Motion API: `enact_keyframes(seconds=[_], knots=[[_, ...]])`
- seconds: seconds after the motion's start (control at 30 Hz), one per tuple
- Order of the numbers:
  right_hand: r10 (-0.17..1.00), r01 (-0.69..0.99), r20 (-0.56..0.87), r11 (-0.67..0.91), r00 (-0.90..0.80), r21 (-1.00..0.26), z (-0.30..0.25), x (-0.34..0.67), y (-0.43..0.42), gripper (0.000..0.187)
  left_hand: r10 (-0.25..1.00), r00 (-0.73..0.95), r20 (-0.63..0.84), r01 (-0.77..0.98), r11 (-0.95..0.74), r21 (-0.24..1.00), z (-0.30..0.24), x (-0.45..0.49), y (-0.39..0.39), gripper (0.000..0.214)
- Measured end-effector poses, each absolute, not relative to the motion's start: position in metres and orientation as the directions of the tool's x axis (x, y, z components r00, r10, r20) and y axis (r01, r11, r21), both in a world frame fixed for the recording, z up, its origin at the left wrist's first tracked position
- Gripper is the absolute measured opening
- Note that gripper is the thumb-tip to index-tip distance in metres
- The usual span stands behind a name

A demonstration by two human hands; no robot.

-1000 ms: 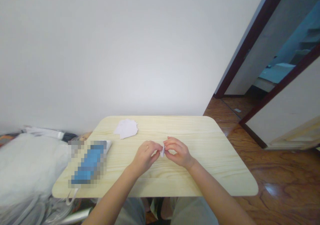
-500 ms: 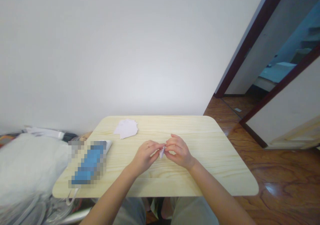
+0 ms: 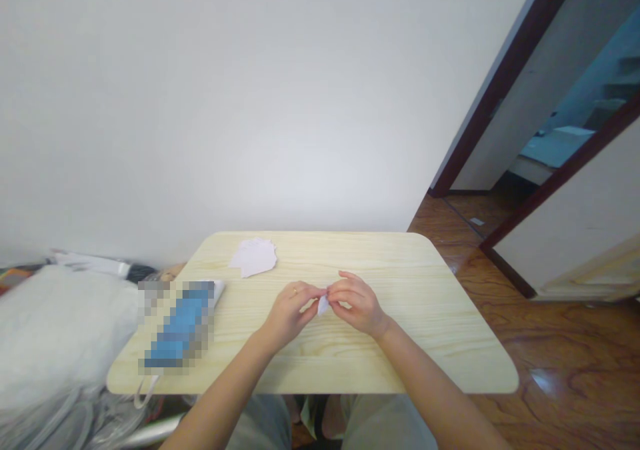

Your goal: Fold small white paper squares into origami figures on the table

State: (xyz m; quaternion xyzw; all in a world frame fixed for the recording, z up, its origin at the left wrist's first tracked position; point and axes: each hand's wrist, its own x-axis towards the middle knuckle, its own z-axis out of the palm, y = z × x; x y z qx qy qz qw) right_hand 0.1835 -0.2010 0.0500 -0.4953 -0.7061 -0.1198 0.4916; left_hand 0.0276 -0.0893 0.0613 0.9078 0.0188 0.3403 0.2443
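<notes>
1. Head view: both bare hands meet over the middle of the desk [image 3: 400, 357], a pale wood-grain top with rounded corners.
2. Small white folded paper piece [image 3: 323, 306] sits between the fingertips of the two hands, nearer the desk's front edge than its back. Lower tip points down toward the person. Exact fold: too small to tell.
3. Left hand [image 3: 293, 310]: grip pinched on the paper piece, thumb below, index finger above. Thin gold-coloured ring [image 3: 295, 291] on one finger.
4. Right hand [image 3: 356, 303]: grip pinched on the same piece from the other side; one finger sticks out, off the paper. Fingertips of both hands touch or nearly touch; can't tell which.
5. White irregular flat paper [image 3: 255, 258], jagged along the right side, lies near the back left of the desk, well apart from both hands.
6. Blue pixelated object [image 3: 177, 330] lies slantwise at the desk's left side; details masked. White loop strap [image 3: 151, 391] hangs over the front edge just below it.
7. Large white plastic-wrapped bundle [image 3: 65, 337] left of the desk. Plain white wall [image 3: 280, 103] behind.
</notes>
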Motion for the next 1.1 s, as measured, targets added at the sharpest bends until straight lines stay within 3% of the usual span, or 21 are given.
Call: enact_keyframes(seconds=[0.23, 0.6, 0.8, 1.1], knots=[[0.571, 0.81, 0.821, 0.493, -0.026, -0.317, 0.0503, 0.1824, -0.2009, 0.019, 0.255, 0.74, 0.622, -0.139, -0.847, 0.513, 0.0579, 0.0258, -0.0919, 0.028], [0.563, 0.78, 0.827, 0.515, 0.006, -0.356, 0.0487, 0.1786, -0.202, 0.017, 0.179, 0.705, 0.686, -0.229, -0.859, 0.459, 0.0605, 0.0277, -0.0901, 0.029], [0.567, 0.778, 0.824, 0.521, -0.006, -0.353, 0.0481, 0.179, -0.201, 0.018, 0.231, 0.693, 0.683, -0.178, -0.863, 0.472, 0.0608, 0.027, -0.0914, 0.024], [0.582, 0.804, 0.813, 0.486, -0.006, -0.342, 0.0497, 0.1779, -0.2017, 0.015, 0.203, 0.687, 0.698, -0.191, -0.876, 0.443, 0.0616, 0.0266, -0.0905, 0.018]])
